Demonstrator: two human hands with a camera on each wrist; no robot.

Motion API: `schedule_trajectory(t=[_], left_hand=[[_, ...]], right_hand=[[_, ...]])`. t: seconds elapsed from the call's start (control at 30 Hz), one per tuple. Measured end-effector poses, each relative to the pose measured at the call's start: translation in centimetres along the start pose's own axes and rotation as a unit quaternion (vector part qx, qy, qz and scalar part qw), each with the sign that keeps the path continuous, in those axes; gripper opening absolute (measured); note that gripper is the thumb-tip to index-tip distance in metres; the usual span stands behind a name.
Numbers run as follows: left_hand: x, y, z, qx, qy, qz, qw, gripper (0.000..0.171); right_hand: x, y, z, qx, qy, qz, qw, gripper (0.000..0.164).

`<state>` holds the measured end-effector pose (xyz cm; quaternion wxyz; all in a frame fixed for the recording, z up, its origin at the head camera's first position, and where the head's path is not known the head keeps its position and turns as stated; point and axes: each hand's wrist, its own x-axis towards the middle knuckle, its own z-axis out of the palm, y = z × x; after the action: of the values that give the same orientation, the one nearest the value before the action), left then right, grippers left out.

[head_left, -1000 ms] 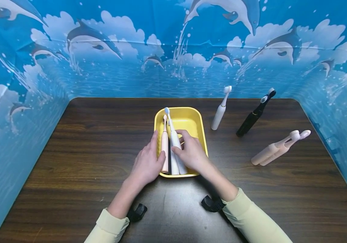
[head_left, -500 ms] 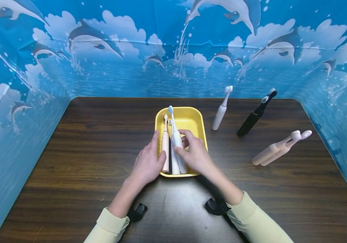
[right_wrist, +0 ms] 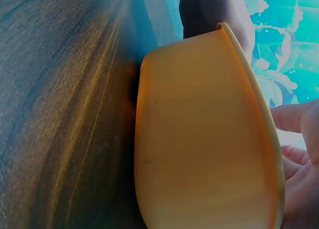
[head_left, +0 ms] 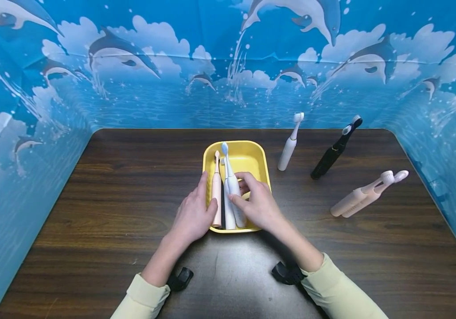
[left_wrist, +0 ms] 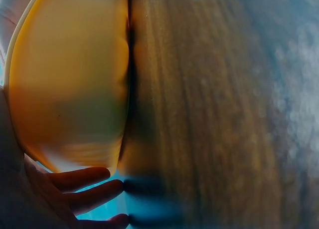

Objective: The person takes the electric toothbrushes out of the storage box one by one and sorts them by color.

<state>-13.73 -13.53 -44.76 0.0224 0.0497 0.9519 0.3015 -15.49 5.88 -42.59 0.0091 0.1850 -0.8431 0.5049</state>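
Note:
In the head view, a yellow tray holds several electric toothbrushes. My right hand reaches over its right side and grips a pale blue-white electric toothbrush between thumb and fingers. Just left of that one lie a white electric toothbrush, a dark handle and a pink electric toothbrush. My left hand holds the tray's left wall, thumb over the rim beside the pink brush. The left wrist view shows its fingers extended down past the tray's outer wall.
Right of the tray, a white electric toothbrush stands upright on the dark wooden table. Farther right stand black electric toothbrushes close together and two pink ones. A blue dolphin-print cloth surrounds the table's back and sides.
The pale blue-white toothbrush has shifted slightly right in my right hand, its head moving away from the pink one. My left hand has stayed in place.

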Motion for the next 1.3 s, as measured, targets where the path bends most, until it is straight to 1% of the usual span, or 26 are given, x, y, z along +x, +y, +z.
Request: schedule_trajectory(t=[0.27,0.37,0.57,0.83,0.93,1.13,1.3], left_hand=[[-0.02,0.09,-0.11,0.003,0.000,0.002,1.0000,0.077],[-0.02,0.07,-0.12,0.002,-0.001,0.002,1.0000,0.077],[-0.02,0.07,-0.18,0.004,-0.002,-0.002,1.0000,0.077],[-0.02,0.00,-0.22,-0.003,-0.004,-0.008,1.0000,0.077],[-0.02,-0.04,-0.19,-0.006,-0.005,-0.010,0.9999,0.077],[0.03,-0.06,-0.01,-0.002,-0.003,-0.007,1.0000,0.077],[0.04,-0.06,0.06,0.002,0.001,-0.003,1.0000,0.077]], right_hand=[[-0.26,-0.30,-0.23,0.024,-0.008,-0.014,1.000,0.043],[-0.43,-0.33,-0.33,0.034,-0.009,-0.027,0.999,0.044],[-0.66,-0.33,-0.45,0.043,-0.001,-0.056,0.998,0.044],[-0.84,-0.17,-0.51,0.049,0.006,-0.080,0.996,0.045],[-0.85,-0.13,-0.53,0.048,0.003,-0.084,0.995,0.045],[-0.93,-0.18,-0.53,0.048,0.004,-0.078,0.996,0.045],[-0.91,-0.25,-0.54,0.062,0.013,-0.089,0.994,0.045]])
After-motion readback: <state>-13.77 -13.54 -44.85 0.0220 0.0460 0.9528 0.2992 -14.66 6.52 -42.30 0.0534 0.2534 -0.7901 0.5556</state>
